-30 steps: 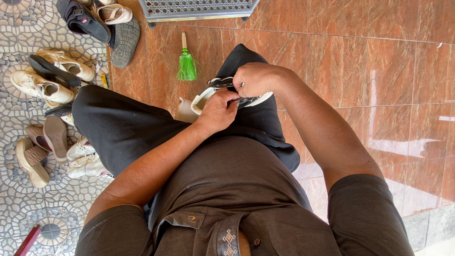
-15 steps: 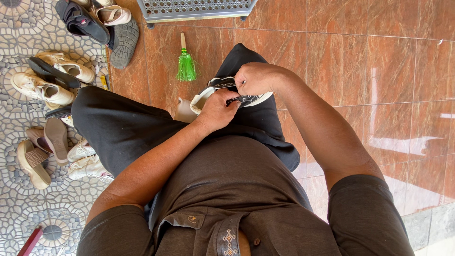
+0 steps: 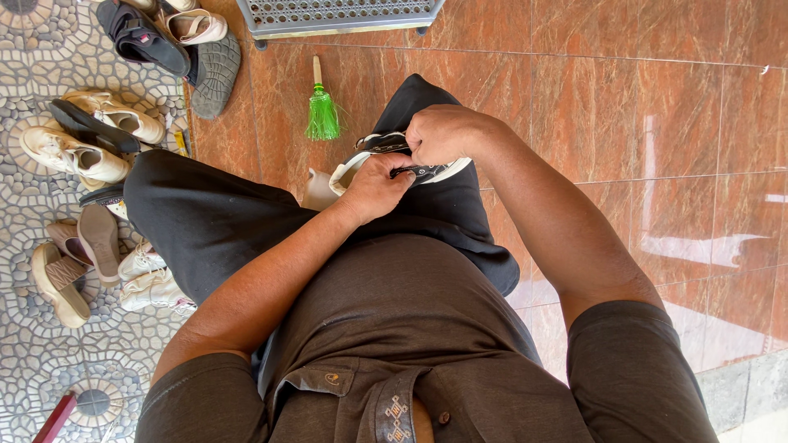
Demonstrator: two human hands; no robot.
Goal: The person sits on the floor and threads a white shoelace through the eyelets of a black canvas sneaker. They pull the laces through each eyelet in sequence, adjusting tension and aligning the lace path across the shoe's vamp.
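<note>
Black-and-white sneaker (image 3: pixel 435 171) sits on the person's lap, on the dark trouser leg (image 3: pixel 443 205) of the raised right knee, with its white sole edge showing on both sides of the hands. The right hand (image 3: pixel 439 134) comes in from the upper right and closes over the top of the shoe, fingers curled together and pinched on something dark at the shoe's upper, though what exactly they grip is hidden under the knuckles. The left hand (image 3: pixel 376 187) reaches across from the lower left, its fingers bent and pressed against the same spot, thumb and fingertips clamped on a dark strip of the shoe just below the right hand; the two hands touch each other. A white shoe (image 3: pixel 318 190) lies on the floor just beside the left wrist, partly hidden behind the trouser leg. A small green hand brush (image 3: pixel 322 111) with a wooden handle lies on the reddish-brown floor tiles (image 3: pixel 640 98) near the knee, pointing away from the person. A grey perforated metal rack (image 3: pixel 336 15) stands at the top edge. To the left, on the patterned pebble floor (image 3: pixel 33 369), a scatter of footwear lies about: cream sneakers (image 3: pixel 70 152), black sandals (image 3: pixel 144 37), tan slip-ons (image 3: pixel 70 262) and more white shoes (image 3: pixel 148 283) against the left trouser leg.
</note>
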